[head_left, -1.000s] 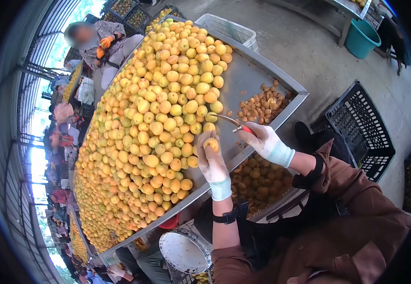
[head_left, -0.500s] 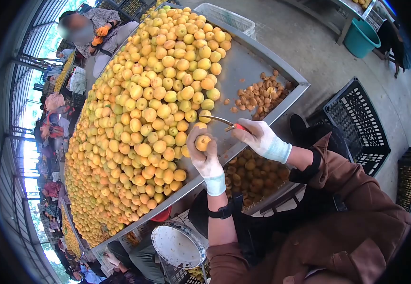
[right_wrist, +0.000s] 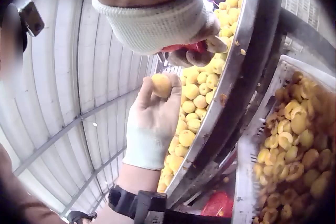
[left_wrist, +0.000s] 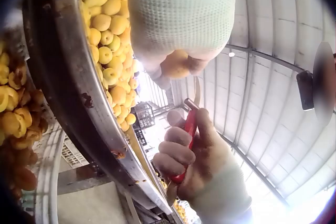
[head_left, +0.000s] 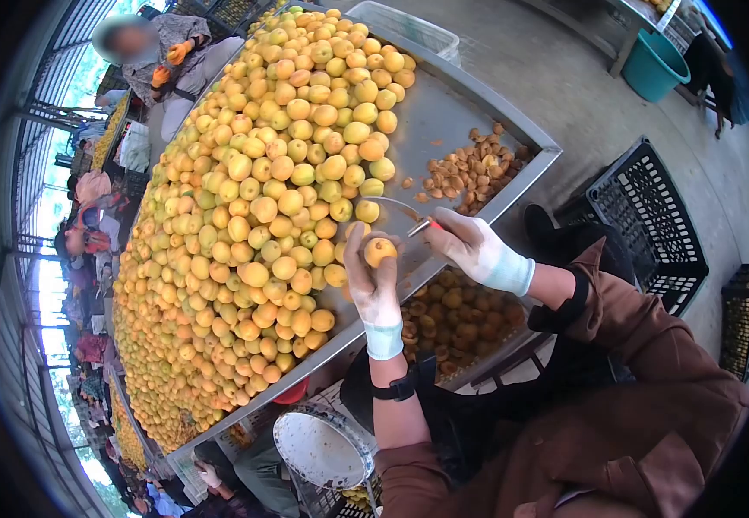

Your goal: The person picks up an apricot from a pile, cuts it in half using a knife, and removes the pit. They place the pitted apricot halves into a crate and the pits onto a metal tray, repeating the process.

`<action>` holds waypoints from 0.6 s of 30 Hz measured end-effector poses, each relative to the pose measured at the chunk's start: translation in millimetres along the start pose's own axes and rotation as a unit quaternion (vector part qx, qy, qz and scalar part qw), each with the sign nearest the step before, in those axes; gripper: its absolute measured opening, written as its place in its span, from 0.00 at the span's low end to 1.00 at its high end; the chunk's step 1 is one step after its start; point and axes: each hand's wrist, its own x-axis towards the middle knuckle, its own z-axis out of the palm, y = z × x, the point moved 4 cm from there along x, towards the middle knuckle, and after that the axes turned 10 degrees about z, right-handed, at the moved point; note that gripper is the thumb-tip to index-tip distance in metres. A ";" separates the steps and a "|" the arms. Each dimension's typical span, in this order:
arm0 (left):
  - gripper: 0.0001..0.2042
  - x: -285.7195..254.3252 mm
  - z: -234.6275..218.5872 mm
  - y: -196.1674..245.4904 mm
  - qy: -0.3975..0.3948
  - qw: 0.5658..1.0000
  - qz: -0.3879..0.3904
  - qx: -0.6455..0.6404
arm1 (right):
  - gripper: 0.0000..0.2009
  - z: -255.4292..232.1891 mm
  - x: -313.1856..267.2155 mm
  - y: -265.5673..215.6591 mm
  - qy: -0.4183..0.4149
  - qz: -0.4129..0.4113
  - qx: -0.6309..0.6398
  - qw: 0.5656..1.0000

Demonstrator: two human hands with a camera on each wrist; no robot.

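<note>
The gloved left hand (head_left: 376, 289) grips a yellow-orange apricot (head_left: 379, 251) between thumb and fingers, held over the metal table edge beside a large fruit pile (head_left: 253, 216). In the right wrist view the same apricot (right_wrist: 160, 85) sits at the fingertips of the left hand (right_wrist: 155, 111). My gloved right hand (head_left: 481, 252) is curled round the red handle of a curved knife; its thin blade (head_left: 389, 202) reaches left above the held fruit, apart from it. The left wrist view shows the red handle (left_wrist: 190, 134) inside the fist of the right hand (left_wrist: 202, 166).
Loose pits (head_left: 469, 173) lie on the metal table (head_left: 443, 108). Below its edge, a crate holds halved fruit (right_wrist: 294, 145). Black crates (head_left: 651, 220) stand on the floor at right, a white basin (head_left: 322, 445) at lower centre. Another person with orange gloves (head_left: 170, 62) sits across the table.
The left hand has turned the apricot and shifted slightly left. The right hand has also moved slightly left with the knife, whose angle has changed. The head view has shifted a little.
</note>
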 end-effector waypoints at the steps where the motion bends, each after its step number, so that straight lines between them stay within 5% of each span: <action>1: 0.23 -2.2 1.3 -2.7 0.002 1.000 -0.019 -0.017 | 0.14 -1.1 0.6 1.5 -0.006 0.021 0.046 0.999; 5: 0.23 -10.5 2.0 -22.1 -0.018 0.995 -0.043 -0.087 | 0.13 -2.3 3.0 -0.9 -0.026 -0.045 0.024 0.998; 6: 0.25 -11.1 3.5 -21.7 -0.018 0.995 -0.042 -0.092 | 0.13 0.9 4.5 -6.2 0.016 -0.153 -0.036 0.987; 9: 0.25 -12.4 1.5 -26.5 -0.022 0.996 -0.035 -0.076 | 0.13 -2.1 1.8 -3.1 -0.004 -0.056 -0.034 0.998; 18: 0.22 -11.1 1.5 -19.6 -0.036 0.993 -0.055 -0.093 | 0.13 -2.0 2.4 -1.0 0.030 -0.100 -0.091 0.990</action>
